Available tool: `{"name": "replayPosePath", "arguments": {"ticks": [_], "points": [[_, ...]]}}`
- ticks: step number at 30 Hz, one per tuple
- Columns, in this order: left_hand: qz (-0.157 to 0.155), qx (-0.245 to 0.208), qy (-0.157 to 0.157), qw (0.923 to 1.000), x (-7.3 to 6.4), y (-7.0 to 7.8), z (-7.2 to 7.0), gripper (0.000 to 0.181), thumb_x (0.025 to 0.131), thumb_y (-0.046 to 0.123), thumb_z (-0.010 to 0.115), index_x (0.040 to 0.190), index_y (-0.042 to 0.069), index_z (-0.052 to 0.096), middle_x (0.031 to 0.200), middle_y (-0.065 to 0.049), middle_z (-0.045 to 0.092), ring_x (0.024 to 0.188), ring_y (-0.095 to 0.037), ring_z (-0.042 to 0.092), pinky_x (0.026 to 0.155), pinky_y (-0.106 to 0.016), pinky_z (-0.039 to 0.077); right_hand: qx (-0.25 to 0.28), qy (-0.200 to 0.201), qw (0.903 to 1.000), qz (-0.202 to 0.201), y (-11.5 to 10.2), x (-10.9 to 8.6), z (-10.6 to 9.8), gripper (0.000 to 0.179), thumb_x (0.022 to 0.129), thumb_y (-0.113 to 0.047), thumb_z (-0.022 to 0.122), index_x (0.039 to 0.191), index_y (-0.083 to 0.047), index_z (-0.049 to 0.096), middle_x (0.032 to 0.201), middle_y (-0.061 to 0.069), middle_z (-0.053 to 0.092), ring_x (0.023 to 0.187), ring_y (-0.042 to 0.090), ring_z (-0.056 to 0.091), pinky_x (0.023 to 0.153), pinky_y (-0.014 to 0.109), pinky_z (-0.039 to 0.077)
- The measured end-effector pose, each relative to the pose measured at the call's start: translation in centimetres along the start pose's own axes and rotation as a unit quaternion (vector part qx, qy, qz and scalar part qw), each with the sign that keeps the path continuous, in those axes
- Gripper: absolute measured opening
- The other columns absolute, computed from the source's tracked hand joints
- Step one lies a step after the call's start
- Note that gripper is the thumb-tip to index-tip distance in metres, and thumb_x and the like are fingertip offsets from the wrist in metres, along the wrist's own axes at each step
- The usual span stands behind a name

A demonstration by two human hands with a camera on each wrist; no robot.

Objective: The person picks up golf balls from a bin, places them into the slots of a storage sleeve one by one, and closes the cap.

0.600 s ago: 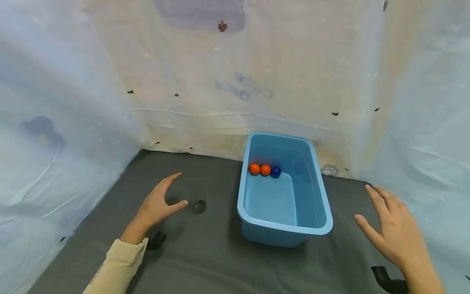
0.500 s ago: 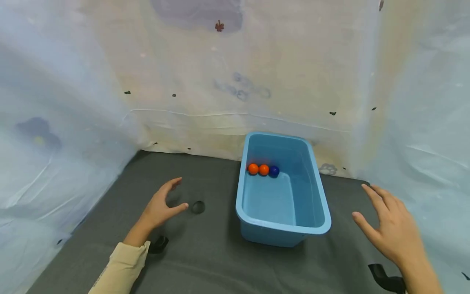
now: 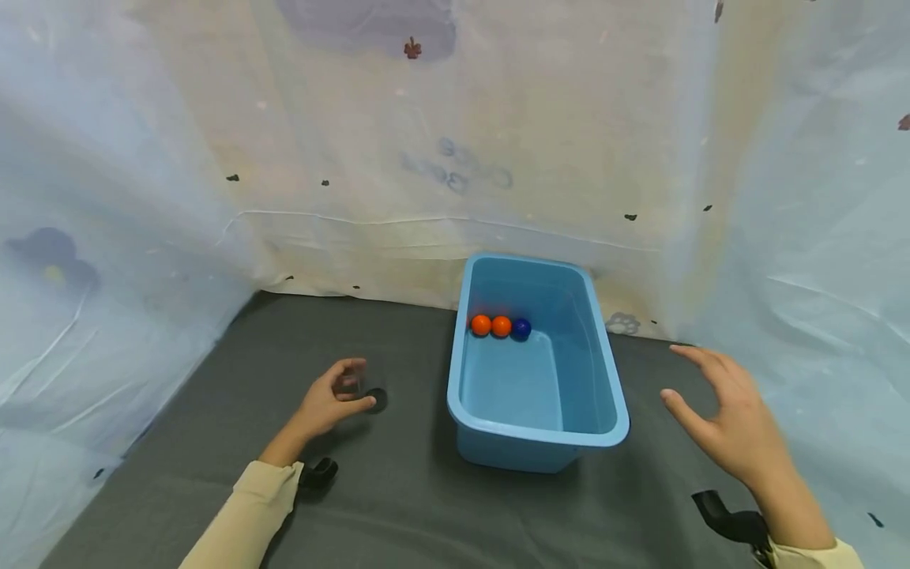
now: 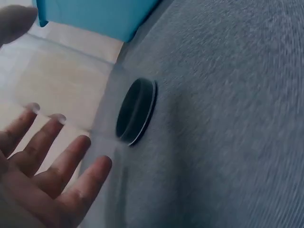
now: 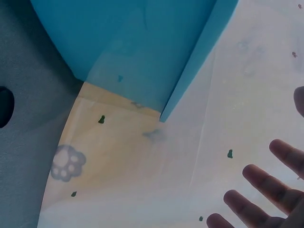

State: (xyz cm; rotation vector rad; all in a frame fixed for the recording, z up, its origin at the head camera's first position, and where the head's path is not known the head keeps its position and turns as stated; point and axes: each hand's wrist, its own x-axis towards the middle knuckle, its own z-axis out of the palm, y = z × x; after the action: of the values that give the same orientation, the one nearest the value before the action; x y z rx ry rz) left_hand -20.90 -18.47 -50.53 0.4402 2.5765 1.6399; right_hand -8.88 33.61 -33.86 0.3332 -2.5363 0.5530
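A clear cylinder (image 4: 71, 83) with a dark round base (image 4: 137, 112) stands on the grey cloth left of the blue bin. In the left wrist view my left hand (image 3: 329, 405) has its thumb (image 4: 16, 21) at one side of the clear wall. The tips of two fingers meet the other side, and the other two are spread free. My right hand (image 3: 732, 423) hovers right of the bin with fingers apart and nothing in them. Two orange balls (image 3: 501, 326) and one dark blue ball (image 3: 521, 329) lie in a row inside the bin (image 3: 542, 437).
The bin stands near the back of the grey cloth (image 3: 398, 514). A pale printed sheet (image 3: 341, 126) rises behind it and along both sides. Dark curved wrist mounts (image 3: 728, 518) stick out from both wrists.
My left hand has moved right to the clear cylinder, and its thumb and fingers have drawn closer together. The right hand stays raised. The balls and bin keep their places as the view shifts.
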Motion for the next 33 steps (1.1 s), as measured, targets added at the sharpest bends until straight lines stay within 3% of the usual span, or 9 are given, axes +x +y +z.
{"name": "replayPosePath", "arguments": {"ticks": [6,11,14,18,20,23,29,33], "points": [[0.025,-0.026,0.009,0.9993,0.5,-0.3,0.7,0.061,0.079,0.018,0.08,0.131,0.005,0.05,0.132,-0.021,0.054,0.114,-0.037,0.056,0.089,-0.045,0.053,0.003,0.001,1.0,-0.002,-0.6,0.4,0.2,0.059,0.079,-0.015,0.076,0.133,-0.011,0.054,0.127,0.021,0.054,0.115,0.042,0.046,0.089,0.061,0.034],[0.042,-0.04,0.022,0.9981,0.8,-0.2,1.1,0.053,0.081,0.016,0.078,0.126,0.005,0.054,0.128,-0.021,0.058,0.101,-0.02,0.062,0.083,-0.036,0.054,0.007,0.008,0.9999,-0.013,-1.0,0.8,0.5,0.059,0.077,-0.013,0.077,0.132,-0.01,0.055,0.126,0.02,0.055,0.115,0.04,0.047,0.088,0.059,0.035],[0.048,-0.041,0.024,0.9977,0.5,0.8,0.9,0.05,0.081,0.011,0.077,0.125,0.001,0.054,0.125,-0.023,0.059,0.101,-0.028,0.062,0.082,-0.035,0.055,0.016,0.013,0.9995,-0.024,-1.3,1.2,0.8,0.061,0.075,-0.01,0.078,0.132,-0.009,0.056,0.125,0.019,0.056,0.115,0.038,0.048,0.087,0.056,0.036],[0.059,-0.042,0.024,0.9971,0.0,1.5,0.5,0.05,0.082,0.006,0.075,0.126,-0.002,0.053,0.123,-0.023,0.06,0.104,-0.042,0.06,0.08,-0.033,0.055,0.021,0.015,0.9989,-0.038,-2.0,1.8,1.1,0.063,0.072,-0.007,0.079,0.131,-0.009,0.057,0.124,0.017,0.058,0.11,0.034,0.051,0.085,0.038,0.039],[0.069,-0.04,0.025,0.9965,0.1,1.1,0.4,0.049,0.082,0.008,0.076,0.125,0.0,0.054,0.122,-0.023,0.06,0.103,-0.04,0.061,0.078,-0.029,0.054,0.024,0.015,0.9986,-0.045,-2.2,2.2,1.2,0.064,0.071,-0.005,0.08,0.131,-0.008,0.057,0.123,0.017,0.058,0.107,0.031,0.053,0.083,0.028,0.039],[0.077,-0.039,0.023,0.996,0.0,1.8,0.0,0.047,0.082,0.012,0.076,0.123,0.002,0.055,0.12,-0.022,0.061,0.1,-0.037,0.062,0.076,-0.026,0.054,0.026,0.01,0.9981,-0.055,-2.5,3.1,1.4,0.063,0.071,-0.006,0.08,0.129,-0.007,0.058,0.121,0.015,0.059,0.103,0.027,0.055,0.081,0.018,0.04],[0.083,-0.023,0.022,0.9961,-0.5,2.7,-0.7,0.044,0.083,0.018,0.076,0.122,0.012,0.057,0.121,-0.018,0.062,0.102,-0.032,0.062,0.079,-0.032,0.054,0.048,-0.023,0.9971,-0.054,-3.3,5.6,1.9,0.055,0.077,-0.011,0.078,0.128,-0.008,0.058,0.121,0.011,0.06,0.103,0.026,0.059,0.082,0.002,0.038],[0.09,-0.007,0.027,0.9955,-0.9,3.0,-1.1,0.044,0.083,0.018,0.077,0.122,0.013,0.058,0.12,-0.011,0.064,0.105,-0.025,0.063,0.085,-0.041,0.053,0.074,-0.044,0.9953,-0.044,-4.1,7.0,2.4,0.052,0.08,-0.012,0.076,0.129,-0.008,0.058,0.121,0.01,0.06,0.103,0.027,0.061,0.082,0.01,0.048]]}}
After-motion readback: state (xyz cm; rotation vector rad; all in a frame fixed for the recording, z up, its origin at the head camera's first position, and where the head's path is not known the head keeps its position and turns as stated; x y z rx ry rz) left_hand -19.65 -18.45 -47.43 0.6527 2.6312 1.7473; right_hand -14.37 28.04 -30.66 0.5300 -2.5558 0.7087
